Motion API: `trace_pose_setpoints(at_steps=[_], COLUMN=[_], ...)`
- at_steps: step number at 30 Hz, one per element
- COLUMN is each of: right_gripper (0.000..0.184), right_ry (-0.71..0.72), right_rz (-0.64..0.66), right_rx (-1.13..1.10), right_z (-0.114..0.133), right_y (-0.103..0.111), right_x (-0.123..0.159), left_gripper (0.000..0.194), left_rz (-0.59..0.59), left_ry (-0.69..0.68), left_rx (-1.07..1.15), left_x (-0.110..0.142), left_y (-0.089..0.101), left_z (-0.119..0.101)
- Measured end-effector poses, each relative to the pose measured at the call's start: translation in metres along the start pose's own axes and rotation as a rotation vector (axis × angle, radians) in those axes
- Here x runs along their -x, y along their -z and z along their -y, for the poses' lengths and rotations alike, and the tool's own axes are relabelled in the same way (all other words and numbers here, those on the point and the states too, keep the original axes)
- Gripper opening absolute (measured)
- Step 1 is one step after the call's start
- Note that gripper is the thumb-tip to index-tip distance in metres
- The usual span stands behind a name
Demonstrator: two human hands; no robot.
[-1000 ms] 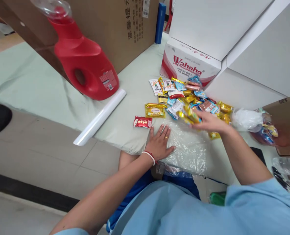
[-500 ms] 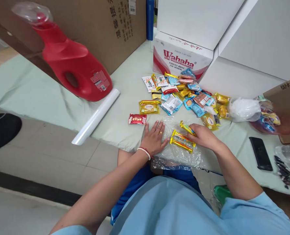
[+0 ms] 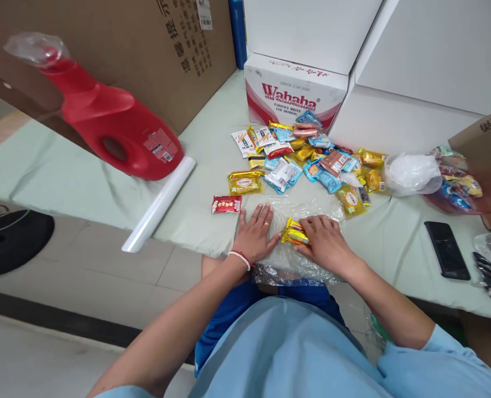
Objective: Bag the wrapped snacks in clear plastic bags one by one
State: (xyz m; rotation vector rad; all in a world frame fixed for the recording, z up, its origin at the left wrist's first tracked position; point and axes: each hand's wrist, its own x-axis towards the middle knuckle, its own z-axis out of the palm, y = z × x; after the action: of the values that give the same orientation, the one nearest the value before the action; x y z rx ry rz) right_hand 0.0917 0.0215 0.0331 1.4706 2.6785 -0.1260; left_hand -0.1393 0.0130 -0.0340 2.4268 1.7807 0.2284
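Note:
My left hand (image 3: 254, 233) lies flat with its fingers spread, pressing on a sheet of clear plastic film (image 3: 276, 271) at the table's front edge. Small yellow-wrapped snack bars (image 3: 294, 232) sit close together on the film, just right of my left thumb. Over their right ends my right hand (image 3: 326, 243) is curled, fingers along the far side and thumb along the near side. Part of the bars is hidden beneath it. A red packet (image 3: 226, 204) lies beyond my left fingertips, and a yellow-wrapped cake (image 3: 245, 182) is behind that.
A heap of mixed snack packets (image 3: 285, 174) stretches before a Wahaha carton (image 3: 293, 97). To the left are a roll of film (image 3: 160, 204) and a red jug (image 3: 119, 124). On the right lie a white plastic bag (image 3: 411, 172), a phone (image 3: 447, 250) and a tall cardboard box (image 3: 486, 160).
My right hand has moved slightly left and now covers part of the bars. The bars, spread apart before, are bunched together. My left hand stays flat on the film.

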Motion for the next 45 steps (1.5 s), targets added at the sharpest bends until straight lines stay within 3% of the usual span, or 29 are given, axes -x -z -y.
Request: trace_pose_setpoints(at_steps=[3, 9, 12, 19, 23, 27, 32, 36, 40, 45], right_gripper=[0.065, 0.031, 0.025, 0.032, 0.037, 0.057, 0.045, 0.047, 0.036, 0.054], right_ry=[0.017, 0.071, 0.106, 0.121, 0.207, 0.239, 0.246, 0.223, 0.211, 0.245], right_rz=[0.019, 0.114, 0.133, 0.053, 0.089, 0.01, -0.029, -0.185, -0.292, -0.213], right_rx=[-0.035, -0.051, -0.026, -0.041, -0.064, -0.127, -0.136, -0.246, -0.414, -0.43], right_z=[0.002, -0.004, -0.013, -0.023, -0.016, -0.016, -0.019, -0.03, -0.047, -0.046], right_y=[-0.004, -0.001, 0.005, 0.026, 0.014, -0.005, -0.011, -0.001, 0.004, -0.031], right_x=[-0.002, -0.011, -0.008, -0.015, -0.026, -0.025, -0.016, -0.001, 0.039, 0.1], left_gripper=[0.07, 0.062, 0.063, 0.062, 0.06, 0.06, 0.06, 0.057, 0.053, 0.049], left_rz=[-0.004, -0.011, -0.019, -0.015, -0.021, -0.028, -0.038, -0.071, -0.205, -0.256], left_ry=[-0.005, 0.001, 0.001, 0.007, 0.014, 0.006, 0.015, 0.008, 0.0, -0.059], left_rx=[-0.005, -0.004, -0.004, -0.007, -0.01, 0.0, 0.016, 0.031, 0.017, 0.021], left_x=[0.0, -0.001, -0.001, -0.001, -0.001, -0.001, 0.0, 0.003, 0.011, 0.027], left_y=[0.001, 0.0, -0.002, -0.003, -0.001, -0.001, 0.0, 0.003, 0.005, 0.005], left_z=[0.0, -0.001, 0.0, 0.0, -0.001, -0.002, -0.002, 0.001, 0.006, 0.015])
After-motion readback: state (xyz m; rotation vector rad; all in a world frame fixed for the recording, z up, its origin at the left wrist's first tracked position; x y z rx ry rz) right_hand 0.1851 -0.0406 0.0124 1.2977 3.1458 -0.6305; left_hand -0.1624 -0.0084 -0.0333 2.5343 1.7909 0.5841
